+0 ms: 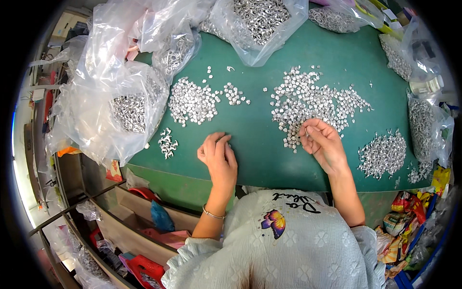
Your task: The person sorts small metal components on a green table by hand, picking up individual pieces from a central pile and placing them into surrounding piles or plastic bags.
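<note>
My right hand (323, 144) is at the near edge of a wide pile of small silvery metal pieces (308, 98), thumb and fingertips pinched together. Whatever sits between those fingertips is too small to name. Over the green tabletop, palm down with fingers curled, my left hand (220, 159) is closed; its fingertips are partly hidden, and so is anything in them. Beyond it lies a second pile of similar small pieces (192, 102), with a little cluster (235, 94) beside it. Curved, hook-like metal pieces (167, 143) lie to the left of this hand.
A heap of curved metal parts (382, 154) lies at the right. Clear plastic bags of metal parts stand at the left (130, 111), the back (260, 24) and the right edge (422, 127). Below the table's left front edge is an open drawer (130, 207); colourful packets (404, 212) are at lower right.
</note>
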### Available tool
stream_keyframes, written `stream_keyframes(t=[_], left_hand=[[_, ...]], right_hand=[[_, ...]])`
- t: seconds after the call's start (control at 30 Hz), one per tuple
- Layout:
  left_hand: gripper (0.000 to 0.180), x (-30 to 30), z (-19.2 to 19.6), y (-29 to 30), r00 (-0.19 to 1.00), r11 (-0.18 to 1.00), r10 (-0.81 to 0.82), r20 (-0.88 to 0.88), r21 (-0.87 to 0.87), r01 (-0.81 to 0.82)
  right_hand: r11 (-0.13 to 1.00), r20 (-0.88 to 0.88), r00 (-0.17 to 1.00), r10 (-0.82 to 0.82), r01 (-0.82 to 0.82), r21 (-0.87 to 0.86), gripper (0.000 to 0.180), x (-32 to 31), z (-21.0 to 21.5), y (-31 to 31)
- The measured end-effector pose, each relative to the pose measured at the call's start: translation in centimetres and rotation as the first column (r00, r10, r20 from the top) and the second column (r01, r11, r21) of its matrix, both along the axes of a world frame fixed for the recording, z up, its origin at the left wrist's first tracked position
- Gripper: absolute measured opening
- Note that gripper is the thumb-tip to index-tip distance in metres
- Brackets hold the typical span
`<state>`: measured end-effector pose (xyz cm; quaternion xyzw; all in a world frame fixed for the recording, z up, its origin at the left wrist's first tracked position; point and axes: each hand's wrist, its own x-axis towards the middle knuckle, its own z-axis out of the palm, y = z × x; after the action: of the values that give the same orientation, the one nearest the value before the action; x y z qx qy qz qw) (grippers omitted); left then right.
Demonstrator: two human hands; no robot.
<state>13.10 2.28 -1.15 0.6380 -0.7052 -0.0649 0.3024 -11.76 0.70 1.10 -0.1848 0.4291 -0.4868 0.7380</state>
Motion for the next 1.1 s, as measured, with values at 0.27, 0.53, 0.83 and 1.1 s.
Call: stream_keyframes(t=[0.27,0.53,0.83,1.1], left_hand=[[0.028,-7.1,1.6,-2.7,0.845,0.919,-0.284,-0.454,0.122,0.375],[0.029,-9.3,2.0,-1.3,-0.281,0.639,0.643,-0.712,0.297,0.709],[0.02,-8.0,2.6,-2.2,0.796,0.88,-0.105,-0.597,0.316,0.353],[0.011,-7.9,-0.1,-5.0,0.884,0.92,-0.295,-0.363,0.143,0.365]], right_hand=[[0.999,0.237,0.97,-0.044,0.042,0.015,0.03,0.1,0.8,0.9],[0.903,-0.607,0.784,0.132,-0.348,-0.253,0.036,1.0,2.2,2.7],[0.784,-0.939,0.153,-0.309,-0.518,-0.342,0.022,0.0,1.8,-1.5],[0.673,-0.911,-0.038,-0.41,-0.687,-0.274,0.019,-1.1,-0.2,-1.5]])
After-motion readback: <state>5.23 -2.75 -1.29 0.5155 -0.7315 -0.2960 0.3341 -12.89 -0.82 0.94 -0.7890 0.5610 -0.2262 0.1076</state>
